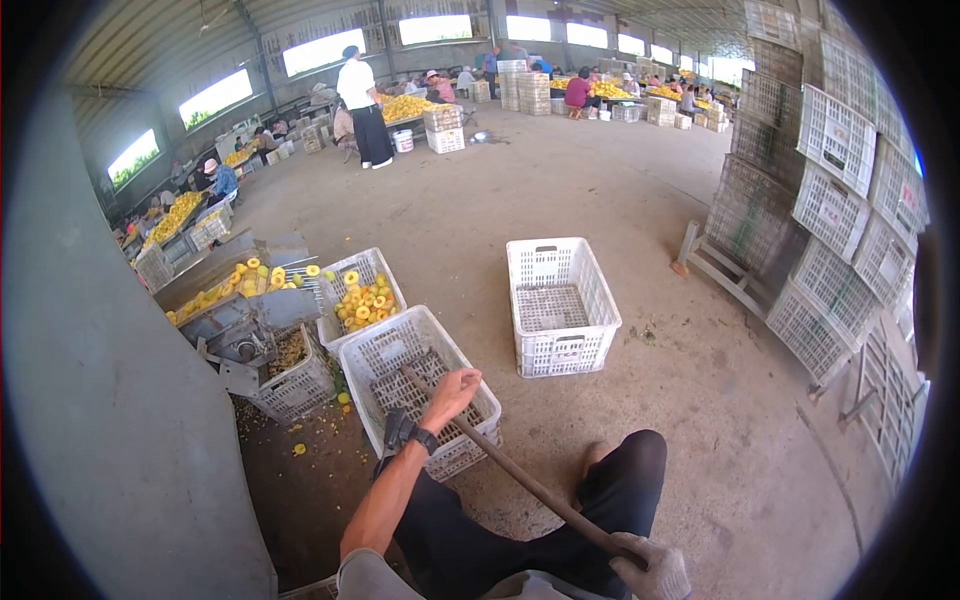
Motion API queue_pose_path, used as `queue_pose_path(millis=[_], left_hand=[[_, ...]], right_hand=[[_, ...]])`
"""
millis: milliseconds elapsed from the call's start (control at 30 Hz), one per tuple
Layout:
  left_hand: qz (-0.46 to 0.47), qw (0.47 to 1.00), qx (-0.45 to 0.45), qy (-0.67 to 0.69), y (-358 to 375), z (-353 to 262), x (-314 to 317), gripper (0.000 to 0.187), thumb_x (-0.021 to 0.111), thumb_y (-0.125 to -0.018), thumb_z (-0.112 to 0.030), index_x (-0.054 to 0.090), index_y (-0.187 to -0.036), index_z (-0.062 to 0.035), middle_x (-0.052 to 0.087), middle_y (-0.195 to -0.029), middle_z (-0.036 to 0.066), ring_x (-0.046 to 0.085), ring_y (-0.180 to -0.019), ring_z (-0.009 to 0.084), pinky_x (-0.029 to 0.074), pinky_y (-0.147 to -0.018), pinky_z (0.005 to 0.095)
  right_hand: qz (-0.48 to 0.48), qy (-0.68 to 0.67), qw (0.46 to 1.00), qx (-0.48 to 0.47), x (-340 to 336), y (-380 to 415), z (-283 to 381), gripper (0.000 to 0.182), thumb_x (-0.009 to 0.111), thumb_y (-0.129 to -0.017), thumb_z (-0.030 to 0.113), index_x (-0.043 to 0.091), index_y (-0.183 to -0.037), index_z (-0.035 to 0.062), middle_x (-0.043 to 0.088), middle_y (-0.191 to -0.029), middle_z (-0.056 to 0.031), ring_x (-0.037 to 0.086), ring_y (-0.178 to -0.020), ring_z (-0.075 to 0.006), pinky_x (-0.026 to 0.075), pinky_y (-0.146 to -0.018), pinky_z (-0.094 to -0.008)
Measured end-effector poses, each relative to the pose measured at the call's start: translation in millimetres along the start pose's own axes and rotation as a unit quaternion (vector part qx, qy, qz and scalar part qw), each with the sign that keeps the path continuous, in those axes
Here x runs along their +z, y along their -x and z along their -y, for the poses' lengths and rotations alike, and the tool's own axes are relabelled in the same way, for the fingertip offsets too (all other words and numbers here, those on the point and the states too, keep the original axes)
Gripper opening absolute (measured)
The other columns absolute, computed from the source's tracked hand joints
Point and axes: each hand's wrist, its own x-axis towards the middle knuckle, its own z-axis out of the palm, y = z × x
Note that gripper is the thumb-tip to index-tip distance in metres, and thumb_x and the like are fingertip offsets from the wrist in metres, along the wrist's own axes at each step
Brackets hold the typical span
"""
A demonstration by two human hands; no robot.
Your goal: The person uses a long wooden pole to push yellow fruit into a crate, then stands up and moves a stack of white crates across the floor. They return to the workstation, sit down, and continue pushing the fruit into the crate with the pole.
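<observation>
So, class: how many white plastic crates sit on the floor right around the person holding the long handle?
4: empty crate standing apart; crate under the handle; crate of yellow fruit; crate of scraps below the machine. Others may be hidden.

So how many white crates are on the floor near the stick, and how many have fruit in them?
Crate with fruit: 1
Empty crates: 2, one standing apart, one that the stick reaches into
Crate of scraps: 1
Total: 4 crates
The left hand and right hand both grip the stick.
</observation>
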Motion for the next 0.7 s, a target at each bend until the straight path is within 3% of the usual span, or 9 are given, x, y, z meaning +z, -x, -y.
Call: queue_pose_path(millis=[100, 200, 300, 367, 433, 533, 567, 700], left_hand=[[0.072, 0.997, 0.029, -0.028, -32, 49, -35, 0.037, 0.065, -0.1, -0.027, 0.071, -0.122, 0.0023, 0.077, -0.111, 0.02, 0.075, -0.103, 0.0319, 0.058, -0.09, 0.0395], [0.046, 0.995, 0.01, -0.083, -38, 87, -65, 0.036, 0.064, -0.101, -0.026, 0.072, -0.12, 0.0023, 0.077, -0.112, 0.02, 0.075, -0.106, 0.0298, 0.058, -0.092, 0.0395], [-0.003, 0.959, -0.029, -0.281, -18, 138, -71, 0.033, 0.064, -0.1, -0.025, 0.073, -0.117, 0.0015, 0.078, -0.107, 0.018, 0.077, -0.097, 0.0286, 0.061, -0.084, 0.0395], [0.144, 0.952, -0.202, -0.178, 9, 163, -84, 0.033, 0.064, -0.099, -0.025, 0.073, -0.115, 0.0026, 0.078, -0.102, 0.018, 0.078, -0.089, 0.0288, 0.062, -0.078, 0.0397], [0.249, 0.904, -0.328, -0.114, 29, 178, -100, 0.036, 0.062, -0.1, -0.026, 0.072, -0.114, 0.0051, 0.079, -0.096, 0.017, 0.078, -0.078, 0.0289, 0.064, -0.068, 0.0397], [0.231, 0.914, -0.325, -0.078, 42, 195, -116, 0.039, 0.059, -0.102, -0.028, 0.07, -0.117, 0.0071, 0.078, -0.099, 0.019, 0.079, -0.083, 0.0286, 0.065, -0.071, 0.0387], [0.186, 0.933, -0.3, -0.069, 49, 194, -117, 0.041, 0.056, -0.104, -0.028, 0.068, -0.12, 0.0072, 0.078, -0.102, 0.019, 0.079, -0.086, 0.0281, 0.064, -0.071, 0.0372], [0.205, 0.925, -0.308, -0.083, 52, 187, -121, 0.043, 0.054, -0.106, -0.03, 0.066, -0.122, 0.0081, 0.078, -0.104, 0.019, 0.079, -0.089, 0.0279, 0.063, -0.072, 0.0371]], right_hand=[[0.024, -0.005, 0.999, 0.049, -3, 1, 10, 0.042, 0.07, -0.094, 0.015, 0.069, -0.135, 0.0136, 0.075, -0.121, -0.0177, 0.075, -0.109, -0.031, 0.058, -0.093, -0.0405], [0.03, 0.033, 0.998, 0.038, 2, 0, 4, 0.042, 0.07, -0.094, 0.016, 0.069, -0.136, 0.0137, 0.075, -0.121, -0.0181, 0.074, -0.109, -0.033, 0.058, -0.093, -0.0416], [0.028, 0.071, 0.997, 0.023, 8, -5, -3, 0.044, 0.07, -0.094, 0.018, 0.068, -0.137, 0.0143, 0.074, -0.122, -0.0185, 0.073, -0.111, -0.0352, 0.058, -0.093, -0.0428], [0.033, 0.076, 0.996, 0.025, 13, -2, -5, 0.045, 0.07, -0.094, 0.018, 0.067, -0.138, 0.0147, 0.074, -0.122, -0.0186, 0.072, -0.112, -0.0359, 0.058, -0.094, -0.0432], [0.03, 0.073, 0.997, 0.019, 13, -5, -1, 0.045, 0.071, -0.094, 0.019, 0.067, -0.138, 0.0149, 0.073, -0.123, -0.0186, 0.072, -0.112, -0.0361, 0.058, -0.094, -0.0433], [0.036, 0.086, 0.995, 0.047, 12, -6, 8, 0.044, 0.071, -0.094, 0.019, 0.067, -0.138, 0.0135, 0.073, -0.123, -0.0187, 0.072, -0.113, -0.0357, 0.058, -0.095, -0.0431], [0.035, 0.087, 0.995, 0.04, 12, -7, 8, 0.044, 0.071, -0.094, 0.019, 0.067, -0.137, 0.013, 0.073, -0.123, -0.0187, 0.072, -0.113, -0.0357, 0.058, -0.095, -0.0431], [0.036, 0.077, 0.996, 0.027, 13, -10, 3, 0.043, 0.071, -0.095, 0.018, 0.068, -0.137, 0.0115, 0.073, -0.123, -0.0188, 0.071, -0.114, -0.0357, 0.058, -0.095, -0.0431]])
